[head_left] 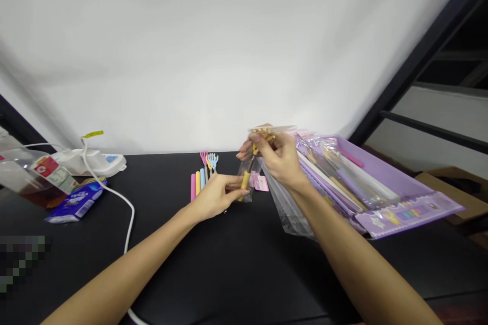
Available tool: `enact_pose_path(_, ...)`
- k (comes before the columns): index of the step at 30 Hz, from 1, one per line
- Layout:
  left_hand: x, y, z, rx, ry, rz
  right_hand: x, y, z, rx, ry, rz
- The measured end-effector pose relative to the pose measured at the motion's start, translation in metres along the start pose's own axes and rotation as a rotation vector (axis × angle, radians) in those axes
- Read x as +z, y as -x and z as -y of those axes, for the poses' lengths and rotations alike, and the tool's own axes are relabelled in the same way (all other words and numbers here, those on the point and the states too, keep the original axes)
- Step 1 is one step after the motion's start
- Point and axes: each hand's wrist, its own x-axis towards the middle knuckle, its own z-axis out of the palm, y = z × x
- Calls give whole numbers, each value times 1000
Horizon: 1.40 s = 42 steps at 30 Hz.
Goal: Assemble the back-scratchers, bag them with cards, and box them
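Observation:
A yellow back scratcher (246, 180) with a hand-shaped head and a metal shaft is held up between my hands. My left hand (215, 194) pinches its yellow handle from the left. Around the claw-shaped head, the fingers of my right hand (279, 156) are closed. Clear plastic wrapping (250, 193) shows about the handle; whether the scratcher is inside it I cannot tell. Left of the handle lie several more back scratchers (198, 181) side by side, pink, yellow and blue, partly covered by my left hand. A small pink card (261, 183) lies just behind the handle.
At right, a purple display box (412, 213) holds several plastic-wrapped scratchers (343, 177). A clear bag (290, 213) lies beside it under my right forearm. At left are a bottle (34, 172), a blue packet (78, 200), a power strip (109, 164) and a white cable (131, 218).

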Motion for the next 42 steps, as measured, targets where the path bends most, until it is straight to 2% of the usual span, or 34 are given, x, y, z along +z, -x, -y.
enact_pose_path(12, -1, 1, 5, -15, -5, 6, -2, 0, -3, -1, -17, -10)
enact_pose_path(19, 3, 3, -5, 4, 54, -20, -21, -1, -8, 49, -24, -139)
enact_pose_path(25, 3, 10, -18, -71, 199, -3, -18, 1, 5, 130, -70, -43)
enact_pose_path(29, 4, 13, -22, -114, 251, 38, -20, 1, 1, 166, -75, -114)
enact_pose_path(35, -1, 16, -23, -177, 297, 114, -37, -5, -9, 203, -131, -347)
enact_pose_path(40, -18, 23, -34, -95, 329, 162, -49, -7, -9, 253, -157, -428)
enact_pose_path(42, -26, 25, -37, -69, 377, 224, -50, -7, -11, 285, -187, -434)
